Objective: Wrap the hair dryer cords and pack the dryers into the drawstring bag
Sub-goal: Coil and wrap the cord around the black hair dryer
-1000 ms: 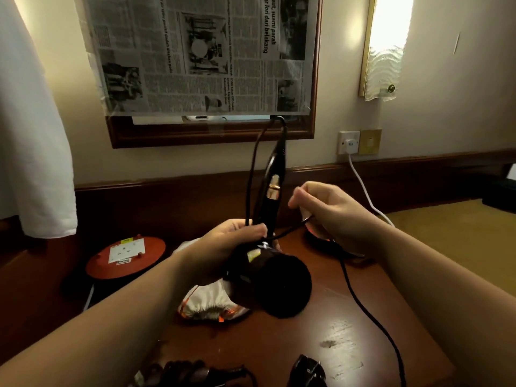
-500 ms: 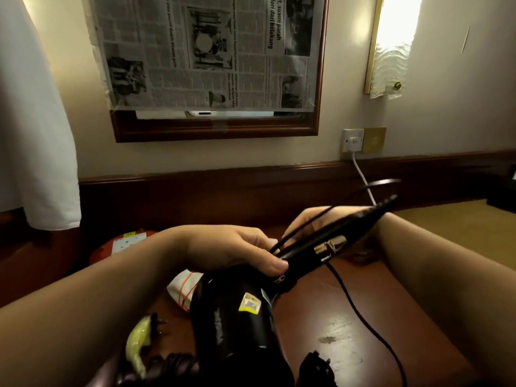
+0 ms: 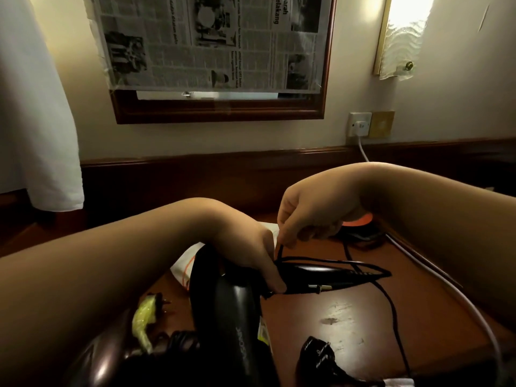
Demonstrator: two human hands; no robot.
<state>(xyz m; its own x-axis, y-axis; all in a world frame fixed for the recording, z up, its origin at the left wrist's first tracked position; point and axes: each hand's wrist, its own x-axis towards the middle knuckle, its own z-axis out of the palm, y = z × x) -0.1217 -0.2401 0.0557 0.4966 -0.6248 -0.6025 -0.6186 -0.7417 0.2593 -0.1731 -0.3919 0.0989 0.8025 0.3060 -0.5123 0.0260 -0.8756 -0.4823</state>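
Cord-wrapping is under way. At the left edge of the tabletop (image 3: pixel 363 317) a yellow-green wrapped plug (image 3: pixel 143 312) lies beside dark coiled cable near the bottom of the frame; it was not in view a second ago, when the head was aimed higher. The left hand (image 3: pixel 251 255) has its grip closed round the black hair dryer (image 3: pixel 231 308) where barrel meets handle. A second ago the handle stood upright; now it lies nearly level, pointing right, with the barrel swung down toward the viewer. Behind the dryer, the white drawstring bag (image 3: pixel 184 263) with orange cord rests on the tabletop, mostly hidden. The right hand (image 3: pixel 304 216), grip pinching the black cord (image 3: pixel 391 311), has come over the top of the handle, where a loop already runs along it. Judging by this, one turn is being laid; much cord trails loose across the tabletop to the right, so packing is some way off.
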